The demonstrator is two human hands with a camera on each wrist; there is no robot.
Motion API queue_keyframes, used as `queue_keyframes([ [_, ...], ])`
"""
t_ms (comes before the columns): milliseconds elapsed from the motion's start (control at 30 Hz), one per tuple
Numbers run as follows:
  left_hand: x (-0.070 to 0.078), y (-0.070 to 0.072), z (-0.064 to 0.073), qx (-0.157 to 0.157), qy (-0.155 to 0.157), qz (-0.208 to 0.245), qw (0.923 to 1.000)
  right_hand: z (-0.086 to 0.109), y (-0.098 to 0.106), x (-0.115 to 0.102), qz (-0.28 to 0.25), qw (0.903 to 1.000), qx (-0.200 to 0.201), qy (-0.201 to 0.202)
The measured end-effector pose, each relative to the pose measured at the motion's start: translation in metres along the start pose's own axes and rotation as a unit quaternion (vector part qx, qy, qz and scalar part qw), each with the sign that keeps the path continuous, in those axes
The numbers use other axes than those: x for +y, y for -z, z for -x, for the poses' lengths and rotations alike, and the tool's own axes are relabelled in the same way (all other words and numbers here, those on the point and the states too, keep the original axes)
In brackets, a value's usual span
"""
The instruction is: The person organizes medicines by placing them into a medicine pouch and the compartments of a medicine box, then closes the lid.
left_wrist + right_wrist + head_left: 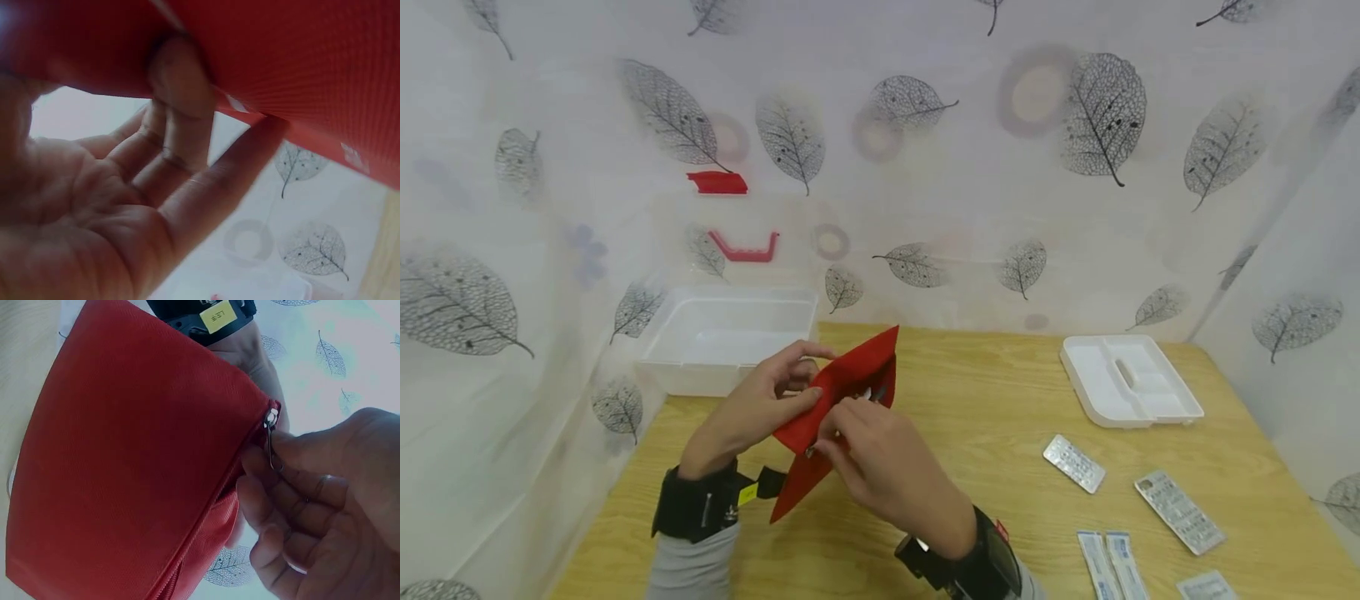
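Observation:
A red fabric zip pouch [842, 400] is held up above the wooden table [970, 392] between both hands. My left hand [760, 400] grips its upper edge, thumb on one side and fingers [187, 125] on the other side of the red pouch [300, 69]. My right hand [865, 450] pinches the metal zip pull [270, 440] at the end of the zipper of the pouch [137, 469]. The zipper line runs down the pouch's edge and looks partly parted.
An open translucent box [726, 333] stands at the back left, its lid with red latches [741, 247] against the wall. A white compartment tray [1127, 379] lies at the back right. Blister packs [1075, 462] [1180, 511] and blue-white sachets [1108, 562] lie at the front right.

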State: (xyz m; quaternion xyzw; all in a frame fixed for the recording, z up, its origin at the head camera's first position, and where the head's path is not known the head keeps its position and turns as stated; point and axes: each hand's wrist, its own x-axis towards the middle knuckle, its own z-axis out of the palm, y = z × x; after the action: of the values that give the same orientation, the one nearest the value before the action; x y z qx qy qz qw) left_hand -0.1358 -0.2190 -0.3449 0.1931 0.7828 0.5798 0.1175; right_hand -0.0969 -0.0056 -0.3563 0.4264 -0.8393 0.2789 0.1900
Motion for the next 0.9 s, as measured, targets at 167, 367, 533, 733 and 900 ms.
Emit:
queue_keyframes([
  [167, 0.006, -0.003, 0.003, -0.004, -0.001, -0.050, 0.9987, -0.001, -0.001, 0.003, -0.021, 0.9982, 0.020, -0.053],
  [367, 0.009, -0.010, 0.000, 0.022, 0.032, -0.055, 0.9978, -0.002, 0.000, 0.007, -0.047, 0.9913, 0.059, -0.108],
  [533, 0.007, -0.015, -0.002, 0.023, 0.038, -0.100, 0.9940, -0.003, -0.003, 0.013, -0.057, 0.9872, 0.083, -0.124],
  [733, 0.006, -0.020, -0.006, 0.018, -0.051, -0.157, 0.9860, -0.003, -0.004, 0.017, -0.074, 0.9826, 0.086, -0.147],
  [900, 0.006, -0.020, -0.007, 0.000, -0.087, -0.180, 0.9797, -0.003, -0.002, 0.019, -0.080, 0.9812, 0.087, -0.153],
])
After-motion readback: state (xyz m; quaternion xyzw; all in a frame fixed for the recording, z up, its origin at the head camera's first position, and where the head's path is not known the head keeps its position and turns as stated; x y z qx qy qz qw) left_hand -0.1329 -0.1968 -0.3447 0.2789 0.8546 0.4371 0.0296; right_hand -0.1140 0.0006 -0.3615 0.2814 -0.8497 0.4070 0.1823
